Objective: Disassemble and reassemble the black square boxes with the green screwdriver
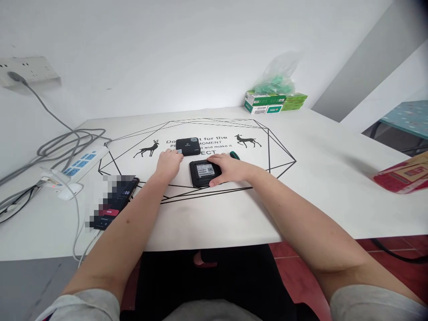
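Right hand (225,168), part-open, clasps labelled device's (200,179) right side; left hand (168,166), hold unclear, at logo-marked device (188,147), nearer counter's (321,196) back edge.

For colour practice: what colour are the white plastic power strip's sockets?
Blue sockets, clearest in head view.

White table (334,200): two black devices (187,146) (200,174), green-black tool (234,155), phone (115,205), power strip (83,162), cables (75,138), boxes (265,102).

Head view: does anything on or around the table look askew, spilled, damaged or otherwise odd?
No spill or damage shows. Untidiest is the grey cable, lying in loose loops beside the power strip at the table's left. A blocky patch over part of the phone looks like image masking, not damage.
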The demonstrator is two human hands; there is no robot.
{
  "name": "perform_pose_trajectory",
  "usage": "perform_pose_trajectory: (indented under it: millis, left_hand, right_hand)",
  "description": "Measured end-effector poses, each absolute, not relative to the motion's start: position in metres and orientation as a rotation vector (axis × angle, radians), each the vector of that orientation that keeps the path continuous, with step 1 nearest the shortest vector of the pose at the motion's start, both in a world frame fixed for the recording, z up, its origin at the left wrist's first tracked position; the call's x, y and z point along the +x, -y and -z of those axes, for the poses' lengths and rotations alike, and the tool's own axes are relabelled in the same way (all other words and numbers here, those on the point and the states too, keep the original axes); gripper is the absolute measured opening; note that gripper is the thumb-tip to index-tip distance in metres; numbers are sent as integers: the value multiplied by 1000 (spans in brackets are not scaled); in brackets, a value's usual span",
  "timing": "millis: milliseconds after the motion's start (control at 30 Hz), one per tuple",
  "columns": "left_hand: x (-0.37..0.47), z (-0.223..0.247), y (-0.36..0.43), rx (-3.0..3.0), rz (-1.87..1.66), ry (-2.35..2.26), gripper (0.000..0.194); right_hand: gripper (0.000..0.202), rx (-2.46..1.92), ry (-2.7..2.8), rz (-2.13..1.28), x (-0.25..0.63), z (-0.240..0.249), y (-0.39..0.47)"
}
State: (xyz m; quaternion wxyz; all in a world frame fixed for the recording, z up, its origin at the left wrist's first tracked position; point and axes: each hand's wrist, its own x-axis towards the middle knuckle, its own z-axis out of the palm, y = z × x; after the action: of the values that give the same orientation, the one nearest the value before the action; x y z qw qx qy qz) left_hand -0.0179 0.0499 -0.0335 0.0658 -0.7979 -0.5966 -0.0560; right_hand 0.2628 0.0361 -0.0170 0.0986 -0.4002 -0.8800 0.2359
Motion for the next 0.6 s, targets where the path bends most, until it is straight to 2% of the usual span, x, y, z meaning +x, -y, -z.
perform_pose_trajectory:
  millis: [167, 267, 333, 433, 500, 600]
  left_hand:
    - [-15, 30, -49, -2418, 191, 1786, 29]
    - [-12, 23, -44, -2433, 319, 1818, 25]
    - [-9, 18, -37, -2512, 557, 1903, 20]
    - [0, 12, -24, -2731, 1045, 2000, 16]
    - [7, 10, -15, -2792, 1206, 2027, 17]
    - [16, 9, -5, -2850, 1333, 2023, 18]
  right_hand:
    - [103, -1173, 2594, -696, 260, 19, -35]
    - [104, -1113, 2583, -701, 257, 25, -35]
    - [91, -1093, 2526, -674, 253, 28, -34]
    - [56, -1020, 2303, -642, 245, 32, -34]
    - [39, -965, 2102, -775, 240, 33, -34]
    - [33, -896, 1792, -1121, 232, 30, -31]
